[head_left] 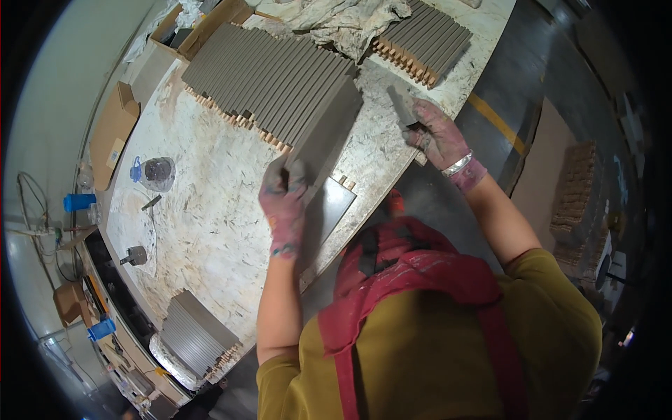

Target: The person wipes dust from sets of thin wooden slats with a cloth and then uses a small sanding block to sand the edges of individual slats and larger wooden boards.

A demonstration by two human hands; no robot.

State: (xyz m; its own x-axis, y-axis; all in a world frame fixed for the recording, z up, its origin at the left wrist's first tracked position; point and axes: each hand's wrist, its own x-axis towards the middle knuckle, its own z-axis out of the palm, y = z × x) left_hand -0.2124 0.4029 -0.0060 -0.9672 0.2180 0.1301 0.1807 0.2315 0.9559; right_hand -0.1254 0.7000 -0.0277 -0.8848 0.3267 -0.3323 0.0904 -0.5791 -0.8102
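Note:
My left hand [283, 192], in a stained pink and grey glove, is closed on the near end of a wide flat grey bar [329, 126]. That bar lies along the right side of a long row of grey bars [262, 77], whose near ends show copper-coloured tips. Off the table's right edge, my right hand [435, 131], gloved alike, grips a dark flat blade-like tool [401, 105] pointing up and left. The fingers cover its lower end. Beside my left hand, a smooth grey plate [332, 210] rests on the table.
The stained white table [210, 182] carries another bar stack [427, 38] at the back right and a third [192, 332] at the near left. Crumpled cloth [350, 21], a cardboard box [199, 31], a clear container [157, 173] and a small dark-headed tool [134, 255] also lie there.

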